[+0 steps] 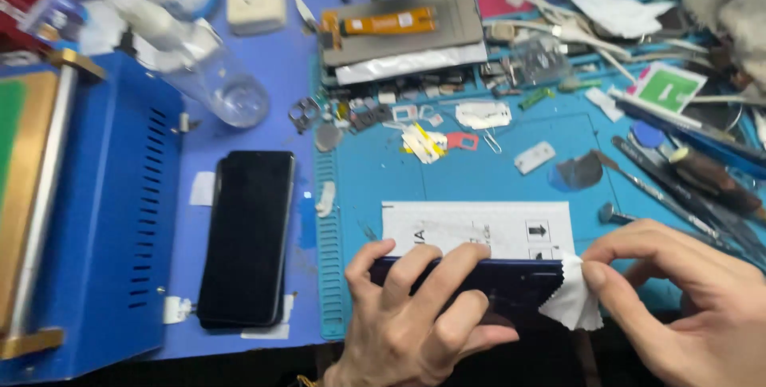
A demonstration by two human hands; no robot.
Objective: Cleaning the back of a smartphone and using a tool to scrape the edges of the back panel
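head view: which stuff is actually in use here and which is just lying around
In use: left hand gripping dark phone; right hand pinching white wipe at its edge.

Lying about: black phone, clear bottle, white leaflet, tweezers, blue machine.

Glossy dark phone, soft white cloth, matt blue rubbery mat.
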